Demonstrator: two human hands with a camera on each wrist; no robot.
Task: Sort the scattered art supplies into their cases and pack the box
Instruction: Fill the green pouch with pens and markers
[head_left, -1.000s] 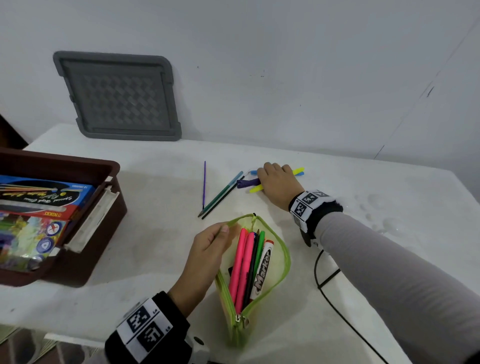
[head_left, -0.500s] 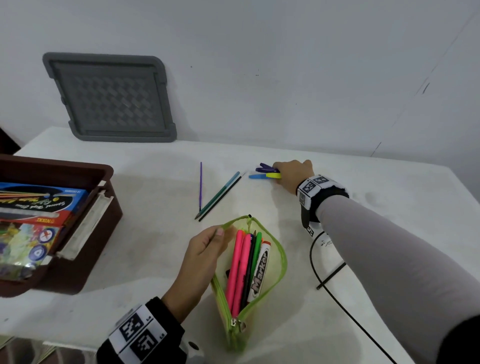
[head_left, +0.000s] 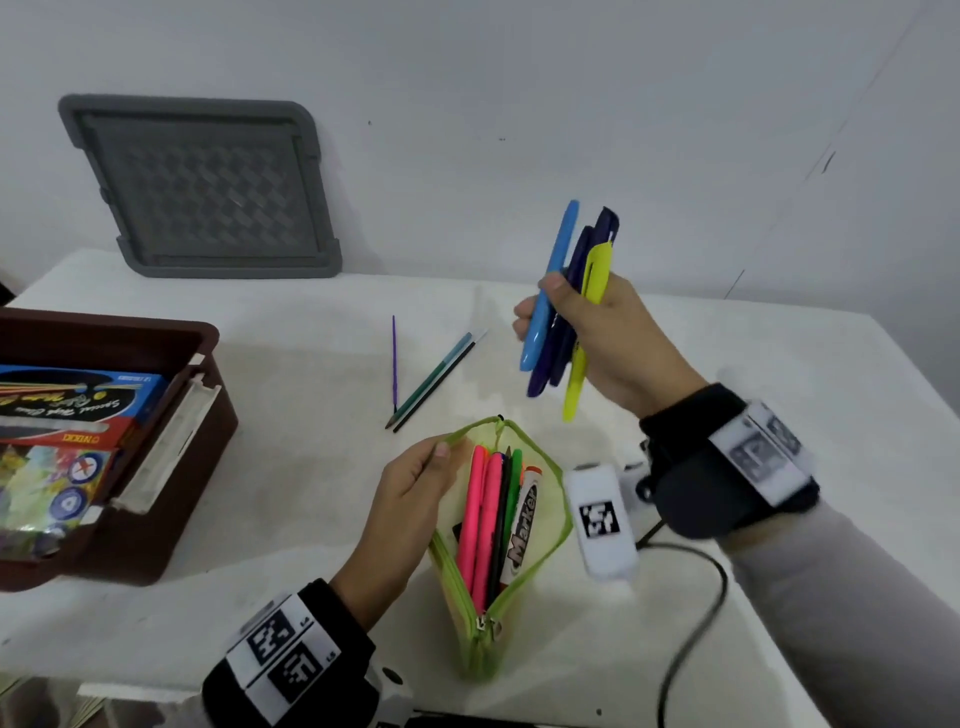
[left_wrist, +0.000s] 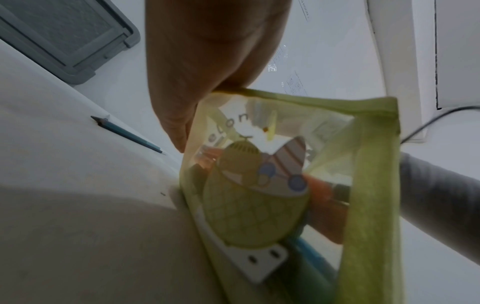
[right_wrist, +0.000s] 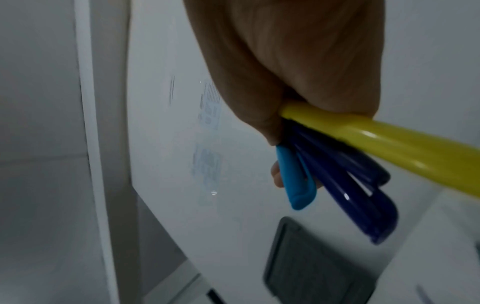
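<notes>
A lime-green mesh pencil case (head_left: 550, 525) lies unzipped on the white table (head_left: 291, 499), holding pink highlighters, a green pen and a white marker. My left hand (head_left: 415, 478) pinches its left rim (left_wrist: 233, 90) and keeps the mouth wide. My right hand (head_left: 576, 322) is raised above and behind the case, gripping a bunch of highlighters (head_left: 566, 291): one light blue, two dark blue (right_wrist: 363, 195), one yellow (right_wrist: 389, 139). A purple brush (head_left: 394, 358), a teal pencil (head_left: 436, 371) and a black pencil lie loose on the table beyond the case.
A brown box (head_left: 171, 467) at the left edge holds flat packs of art supplies and a white case. A grey lid (head_left: 202, 187) leans against the wall at the back. A black cable (head_left: 696, 623) runs over the table at my right wrist.
My right hand has lifted the highlighter bunch off the table and swung it upright, toward the case. The left hand still holds the case mouth.
</notes>
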